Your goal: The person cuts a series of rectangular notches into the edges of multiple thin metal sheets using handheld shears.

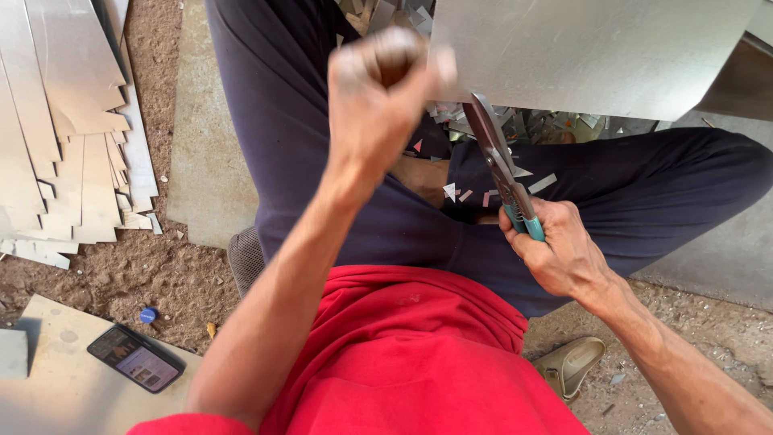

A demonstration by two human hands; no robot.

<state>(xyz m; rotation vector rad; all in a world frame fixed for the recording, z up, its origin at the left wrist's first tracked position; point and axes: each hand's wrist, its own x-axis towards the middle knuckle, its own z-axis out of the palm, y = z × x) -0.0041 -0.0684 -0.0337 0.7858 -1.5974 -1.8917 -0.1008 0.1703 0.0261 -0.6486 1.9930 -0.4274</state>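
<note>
The person sits cross-legged on the dirt floor [161, 274], in a red shirt and dark trousers, with a large sheet of grey metal [588, 52] held out over the knees. The left hand [382, 97] is raised and closed in a tight fist, pinching the near left corner of that sheet. The right hand [555, 246] is wrapped firmly round the teal handles of a pair of tin snips [501, 169], whose blades point up and away, their tips meeting the sheet's lower edge just beside the left hand.

Small bright offcuts [515, 125] lie scattered in the lap and on the ground under the sheet. Off to the left, a stack of cut metal strips [60, 137] fans out on the dirt, well apart from the hands. Near the bottom left corner a dark phone [135, 358] rests on a pale board, its screen lit, with a small blue bottle cap [147, 315] just beside it. A tan sandal [573, 364] sits by the right elbow.
</note>
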